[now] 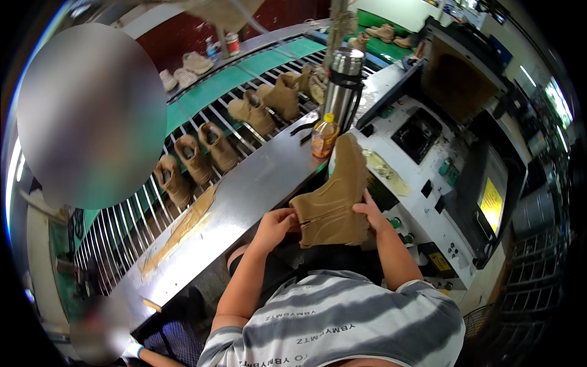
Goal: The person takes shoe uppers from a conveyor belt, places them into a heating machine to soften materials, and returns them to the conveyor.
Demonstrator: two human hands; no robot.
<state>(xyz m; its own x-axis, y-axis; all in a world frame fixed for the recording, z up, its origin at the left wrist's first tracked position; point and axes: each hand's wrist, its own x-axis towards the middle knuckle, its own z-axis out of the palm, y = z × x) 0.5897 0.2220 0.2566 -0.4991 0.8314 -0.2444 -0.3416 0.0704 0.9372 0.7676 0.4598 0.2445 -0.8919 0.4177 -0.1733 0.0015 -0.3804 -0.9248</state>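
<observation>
A tan boot [335,199] is held in front of my body, above my lap, with its taller part pointing up and away from me. My left hand [282,225] has its fingers closed at the boot's left edge, though the fingertips are partly hidden. On the opposite edge, my right hand [370,211] grips the boot with the thumb on the near face and the fingers behind it. A dark seam line runs across the boot between the two hands.
Left of me runs a metal ledge [257,168] with brown tape along it. Beyond it, tan boots [194,159] stand on a roller conveyor [128,241]. An orange drink bottle [324,136] and a steel flask [343,82] stand ahead. A white machine [422,177] with a raised lid is at right.
</observation>
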